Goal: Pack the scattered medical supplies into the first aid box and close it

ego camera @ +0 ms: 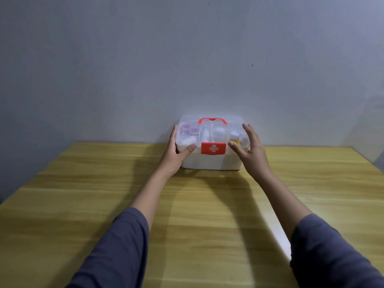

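Observation:
A white first aid box [212, 162] stands at the far edge of the wooden table [83, 183], against the wall. Its clear lid is down, with a red handle [212, 120] on top and a red latch with a white cross [213, 148] on the front. Small bottles, tape rolls and other supplies [191, 132] show through the lid. My left hand [176, 154] clasps the box's left end, thumb on the front. My right hand [249, 150] is spread at the right end, fingers apart; I cannot tell whether it touches the box.
A plain grey wall [187, 59] rises right behind the box. The table's left and right edges slant toward me. A bright patch of light [280, 235] lies on the wood beside my right forearm.

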{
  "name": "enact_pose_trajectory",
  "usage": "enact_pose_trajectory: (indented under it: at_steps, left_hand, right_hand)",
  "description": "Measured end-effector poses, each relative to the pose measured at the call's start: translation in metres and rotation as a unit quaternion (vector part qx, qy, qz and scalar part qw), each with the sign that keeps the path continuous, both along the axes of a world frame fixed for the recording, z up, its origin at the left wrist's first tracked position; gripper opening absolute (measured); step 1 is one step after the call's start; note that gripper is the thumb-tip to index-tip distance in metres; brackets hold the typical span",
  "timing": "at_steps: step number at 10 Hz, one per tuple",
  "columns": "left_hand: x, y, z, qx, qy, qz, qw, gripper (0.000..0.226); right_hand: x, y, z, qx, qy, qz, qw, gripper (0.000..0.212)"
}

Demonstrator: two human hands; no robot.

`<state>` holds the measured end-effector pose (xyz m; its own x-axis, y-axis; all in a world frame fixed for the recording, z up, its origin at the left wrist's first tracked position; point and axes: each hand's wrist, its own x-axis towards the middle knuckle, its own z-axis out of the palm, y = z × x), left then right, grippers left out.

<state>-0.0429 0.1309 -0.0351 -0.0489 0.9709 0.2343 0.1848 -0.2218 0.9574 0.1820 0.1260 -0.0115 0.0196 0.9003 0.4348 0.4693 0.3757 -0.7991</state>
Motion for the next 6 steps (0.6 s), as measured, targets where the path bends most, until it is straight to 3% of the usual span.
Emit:
enact_pose_trajectory:
  at_steps: [3, 5, 6]
  left_hand:
    - [0.001, 0.004, 0.004, -0.025, 0.014, -0.012, 1.0, 0.088]
    - [0.012, -0.03, 0.015, -0.093, 0.118, 0.075, 0.986, 0.104]
    - [0.014, -0.055, -0.006, -0.16, 0.215, 0.071, 0.961, 0.092]
  right_hand:
    - [0.002, 0.008, -0.003, -0.007, -0.005, 0.004, 1.0, 0.068]
    - [0.003, -0.016, -0.001, -0.086, -0.058, -0.041, 0.994, 0.074]
    - [0.015, -0.038, -0.026, -0.142, -0.103, -0.069, 0.982, 0.069]
